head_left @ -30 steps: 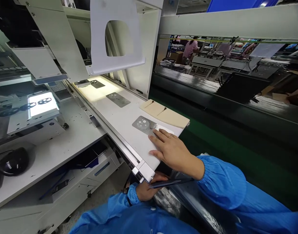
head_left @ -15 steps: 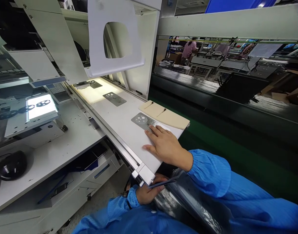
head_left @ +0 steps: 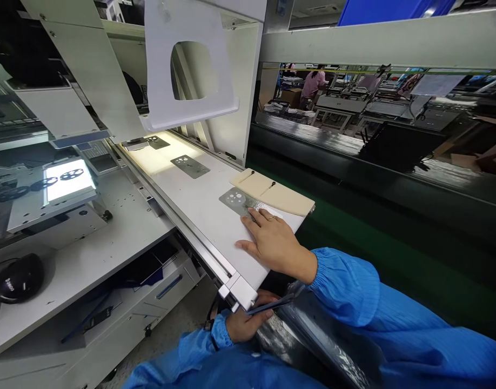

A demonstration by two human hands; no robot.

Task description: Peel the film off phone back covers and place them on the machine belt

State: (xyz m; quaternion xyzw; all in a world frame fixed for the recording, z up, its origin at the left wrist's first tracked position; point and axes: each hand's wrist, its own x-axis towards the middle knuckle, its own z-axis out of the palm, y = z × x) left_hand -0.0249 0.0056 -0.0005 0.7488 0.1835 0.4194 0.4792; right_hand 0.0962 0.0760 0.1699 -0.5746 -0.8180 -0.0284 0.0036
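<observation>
My right hand (head_left: pixel 272 240) lies palm down over the near end of the white conveyor belt (head_left: pixel 199 200), fingers stretched out. Its fingertips touch the lower part of a thin grey phone-back sheet (head_left: pixel 234 199) with round camera holes. Further up the belt lies a second such sheet (head_left: pixel 190 166), and a third sheet (head_left: pixel 156 142) rests in the lit zone. Below the belt's end, my left hand (head_left: pixel 248 324) pinches thin dark sheets (head_left: pixel 272 305) between thumb and fingers. Part of that hand is hidden by the belt's end. Shiny dark plastic film (head_left: pixel 324 335) lies over my lap.
A cream guide plate (head_left: pixel 274 192) with two dark screws borders the belt's right side. A white cover (head_left: pixel 191 111) with a cut-out hangs above the belt. Left are a lit screen (head_left: pixel 69 178) and a black mouse-shaped device (head_left: pixel 19 278) on the worktop. Behind, a person in pink (head_left: pixel 312 84) is at work.
The view has shifted very slightly. Both hands and the sheets on the belt stay essentially where they were.
</observation>
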